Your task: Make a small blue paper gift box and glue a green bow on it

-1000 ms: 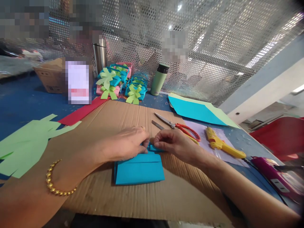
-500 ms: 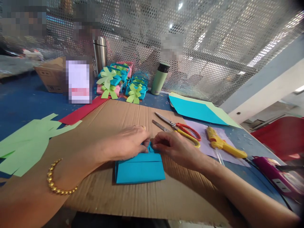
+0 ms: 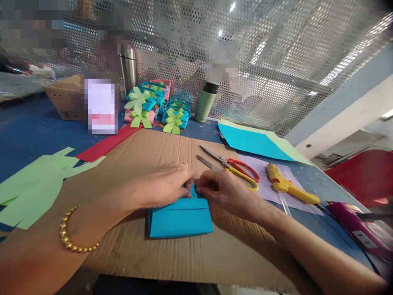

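A folded blue paper piece (image 3: 181, 219) lies on a brown cardboard sheet (image 3: 159, 254) in front of me. My left hand (image 3: 164, 186), with a ring and a gold bead bracelet on the wrist, presses its fingertips on the paper's far edge. My right hand (image 3: 224, 190) pinches the same edge from the right, its fingers closed on a small blue flap. The two hands almost touch over the paper's top middle.
Red-handled scissors (image 3: 233, 166) and a yellow glue gun (image 3: 287, 184) lie right of my hands. Blue and green paper sheets (image 3: 251, 141) sit behind them. Finished paper baskets with green bows (image 3: 153, 106), two flasks, a cardboard box and green cut paper (image 3: 33, 184) fill the back and left.
My right hand has moved slightly left and down, pressing the small blue flap flatter against the paper. The left hand has hardly moved.
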`<state>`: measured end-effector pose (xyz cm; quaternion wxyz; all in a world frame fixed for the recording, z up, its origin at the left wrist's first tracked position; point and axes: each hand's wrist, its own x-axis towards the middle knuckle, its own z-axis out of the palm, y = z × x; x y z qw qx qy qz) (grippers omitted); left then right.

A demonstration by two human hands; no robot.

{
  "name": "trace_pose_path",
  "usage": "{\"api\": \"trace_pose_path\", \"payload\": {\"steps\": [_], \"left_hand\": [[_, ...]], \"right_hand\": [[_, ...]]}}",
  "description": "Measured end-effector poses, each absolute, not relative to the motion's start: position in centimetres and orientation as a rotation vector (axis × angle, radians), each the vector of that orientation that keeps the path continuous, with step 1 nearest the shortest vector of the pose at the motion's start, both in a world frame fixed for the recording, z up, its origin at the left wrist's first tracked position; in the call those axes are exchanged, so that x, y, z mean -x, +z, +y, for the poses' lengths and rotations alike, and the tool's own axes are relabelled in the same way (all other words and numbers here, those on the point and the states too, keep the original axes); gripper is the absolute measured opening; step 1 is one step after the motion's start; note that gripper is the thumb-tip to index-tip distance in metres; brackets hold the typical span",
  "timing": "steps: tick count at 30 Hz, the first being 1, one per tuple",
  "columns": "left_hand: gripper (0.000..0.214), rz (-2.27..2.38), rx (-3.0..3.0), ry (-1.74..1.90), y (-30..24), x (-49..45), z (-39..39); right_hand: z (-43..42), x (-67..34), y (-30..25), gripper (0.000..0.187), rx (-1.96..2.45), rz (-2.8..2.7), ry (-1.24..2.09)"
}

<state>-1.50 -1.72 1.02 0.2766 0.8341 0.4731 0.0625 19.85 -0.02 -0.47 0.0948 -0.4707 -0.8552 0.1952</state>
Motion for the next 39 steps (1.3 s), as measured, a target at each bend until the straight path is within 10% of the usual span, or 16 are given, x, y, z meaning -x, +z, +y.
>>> {"api": "trace_pose_path", "payload": {"steps": [39], "left_hand": [[0.017, 1.404, -2.172, 0.211, -0.6, 0.5, -0.2]], "right_hand": [[-0.6, -19.8, -0.3, 0.015, 1.287, -2.52, 0.596]]}}
